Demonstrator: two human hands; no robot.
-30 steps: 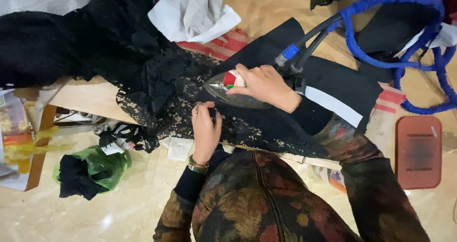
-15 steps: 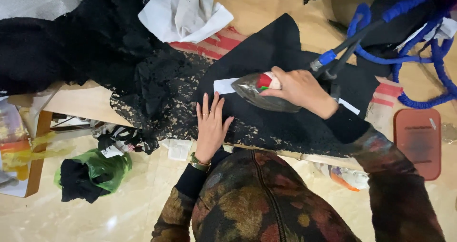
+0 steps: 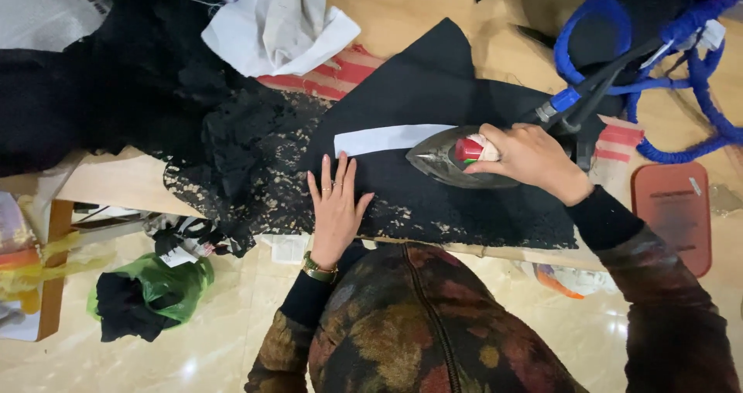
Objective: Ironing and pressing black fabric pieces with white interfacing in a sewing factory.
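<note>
- Head view shows two hands.
- One left hand (image 3: 337, 207) lies flat, fingers spread, on the black cloth (image 3: 433, 99).
- One right hand (image 3: 534, 159) grips one iron (image 3: 453, 159).
- One white strip (image 3: 387, 138) touches the iron's tip.
- One blue hose (image 3: 658, 149) lies far back.

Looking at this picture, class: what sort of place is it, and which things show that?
Probably a small sewing or tailoring workroom. The right hand holds an iron on black cloth, the left hand flat on the lace, and more cloth is piled on the table.
</note>
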